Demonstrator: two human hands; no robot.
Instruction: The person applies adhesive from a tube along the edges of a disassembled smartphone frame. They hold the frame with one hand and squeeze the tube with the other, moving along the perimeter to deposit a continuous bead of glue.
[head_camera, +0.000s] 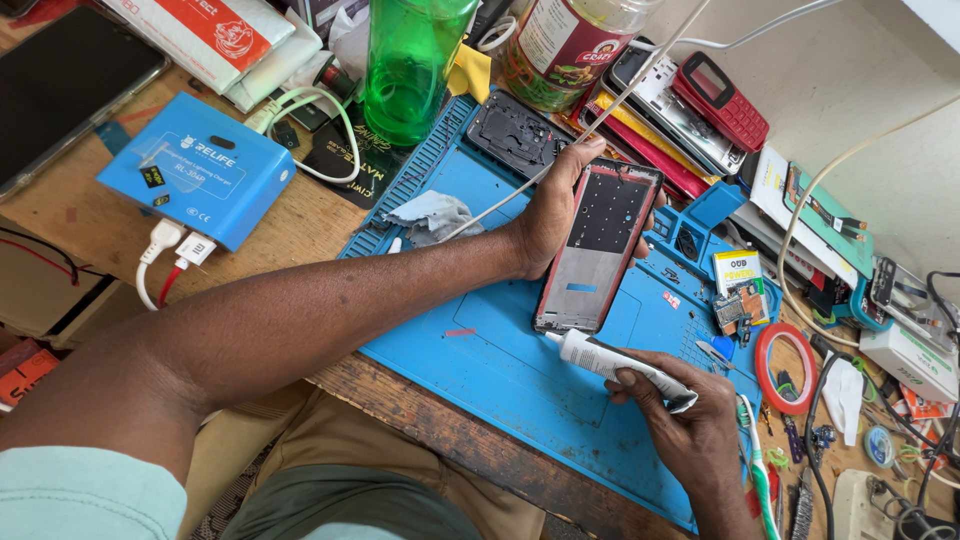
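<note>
The left hand (556, 205) grips a phone frame (598, 248) on the blue repair mat (500, 370), fingers wrapped around its upper edges, seemingly to keep it steady and tilted toward the nozzle. At the frame's six o'clock corner the right hand (688, 425) pinches a white adhesive tube (610, 362) — fingers closed on its body, tip touching the bottom edge. A green bottle (412, 65) stands at eleven o'clock; a red tape roll (788, 368) lies at three — both off the mat.
</note>
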